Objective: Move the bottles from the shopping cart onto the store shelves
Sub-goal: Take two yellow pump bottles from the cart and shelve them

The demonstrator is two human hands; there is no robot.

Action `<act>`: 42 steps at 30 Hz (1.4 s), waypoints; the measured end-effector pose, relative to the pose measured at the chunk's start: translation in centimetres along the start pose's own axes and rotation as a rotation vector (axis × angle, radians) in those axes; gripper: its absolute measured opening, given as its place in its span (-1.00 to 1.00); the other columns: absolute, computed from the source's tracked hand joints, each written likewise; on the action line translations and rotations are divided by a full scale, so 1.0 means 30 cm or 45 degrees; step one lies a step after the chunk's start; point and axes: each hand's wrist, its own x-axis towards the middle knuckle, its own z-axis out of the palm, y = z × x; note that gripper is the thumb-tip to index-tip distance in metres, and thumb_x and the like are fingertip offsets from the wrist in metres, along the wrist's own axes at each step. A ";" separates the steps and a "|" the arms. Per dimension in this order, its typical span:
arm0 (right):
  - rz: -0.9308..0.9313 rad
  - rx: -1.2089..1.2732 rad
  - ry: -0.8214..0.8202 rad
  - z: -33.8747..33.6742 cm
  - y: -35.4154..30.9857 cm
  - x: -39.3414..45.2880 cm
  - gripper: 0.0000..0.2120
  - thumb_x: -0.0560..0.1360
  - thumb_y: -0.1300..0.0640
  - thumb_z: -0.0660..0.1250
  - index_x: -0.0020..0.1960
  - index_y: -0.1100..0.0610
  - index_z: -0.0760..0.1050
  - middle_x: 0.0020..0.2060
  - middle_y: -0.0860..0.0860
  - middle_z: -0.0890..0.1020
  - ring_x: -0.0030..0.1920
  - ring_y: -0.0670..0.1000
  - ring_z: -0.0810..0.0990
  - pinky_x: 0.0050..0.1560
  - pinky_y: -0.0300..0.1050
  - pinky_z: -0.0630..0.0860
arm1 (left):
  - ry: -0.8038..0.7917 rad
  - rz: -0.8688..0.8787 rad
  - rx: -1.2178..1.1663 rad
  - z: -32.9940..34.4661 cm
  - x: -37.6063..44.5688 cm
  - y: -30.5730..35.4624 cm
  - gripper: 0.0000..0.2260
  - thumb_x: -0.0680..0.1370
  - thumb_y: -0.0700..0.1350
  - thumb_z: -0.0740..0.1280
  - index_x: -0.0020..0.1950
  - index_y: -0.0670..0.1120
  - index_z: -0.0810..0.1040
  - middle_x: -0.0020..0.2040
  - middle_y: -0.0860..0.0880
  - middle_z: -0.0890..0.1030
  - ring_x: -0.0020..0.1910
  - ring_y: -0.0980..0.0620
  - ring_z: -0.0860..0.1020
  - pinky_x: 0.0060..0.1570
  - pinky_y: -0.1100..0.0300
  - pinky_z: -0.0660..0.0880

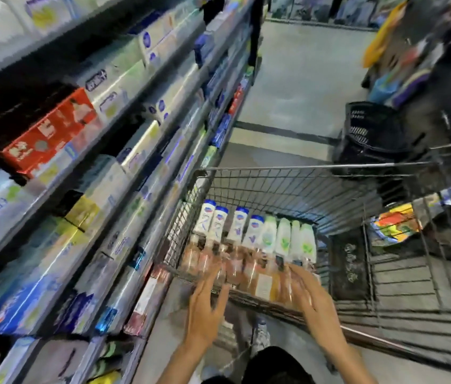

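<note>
A wire shopping cart (288, 187) stands in the aisle beside the store shelves (124, 173). Inside it lie several white bottles with blue caps (218, 223), several white bottles with green labels (288, 236), and nearer me a row of clear bottles with pink and amber liquid (249, 268). My left hand (207, 306) hovers over the cart's near rim with fingers spread, its fingertips at the pink bottles. My right hand (307, 295) reaches over the amber bottles, fingers extended, holding nothing.
The shelves on the left are packed with boxes, among them a red box (52, 131). A black plastic basket (371, 134) stands on the floor beyond the cart. Colourful packets (396, 223) lie at the right. My shoe (260, 336) shows below.
</note>
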 end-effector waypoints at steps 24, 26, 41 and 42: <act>0.812 -0.009 0.065 -0.131 0.583 0.442 -0.67 0.62 0.04 0.19 0.31 0.16 0.46 0.10 0.11 0.61 0.01 -0.02 0.56 -0.05 -0.22 0.40 | -0.444 -0.358 0.343 0.620 0.518 -0.114 -0.67 0.59 0.07 0.21 0.32 -0.01 0.44 0.25 0.05 0.50 0.15 0.13 0.45 0.33 0.03 0.29; 1.051 -0.053 -0.026 -0.090 0.647 0.454 -0.67 0.61 0.11 0.19 0.31 0.26 0.41 0.17 0.21 0.57 0.15 0.16 0.54 0.03 -0.10 0.40 | -0.509 -0.372 0.393 0.667 0.523 -0.181 -0.63 0.58 -0.03 0.28 0.37 -0.06 0.38 0.29 -0.03 0.46 0.27 0.01 0.40 0.31 0.12 0.20; 1.513 -0.685 -0.010 0.145 0.799 0.457 -0.42 0.51 0.05 0.35 0.33 0.37 0.20 0.28 0.22 0.37 0.31 0.17 0.37 0.26 -0.11 0.29 | -0.494 -0.781 0.650 0.842 0.485 -0.367 -0.08 0.33 0.19 0.51 0.43 -0.32 0.19 0.41 -0.23 0.30 0.41 -0.13 0.26 0.37 0.02 0.25; 1.518 -0.606 0.074 0.151 0.808 0.456 -0.36 0.46 0.06 0.42 0.32 0.38 0.21 0.27 0.25 0.39 0.31 0.21 0.36 0.26 -0.06 0.28 | -0.465 -0.792 0.664 0.843 0.484 -0.368 -0.11 0.32 0.21 0.51 0.39 -0.32 0.26 0.37 -0.24 0.34 0.37 -0.12 0.30 0.35 0.04 0.29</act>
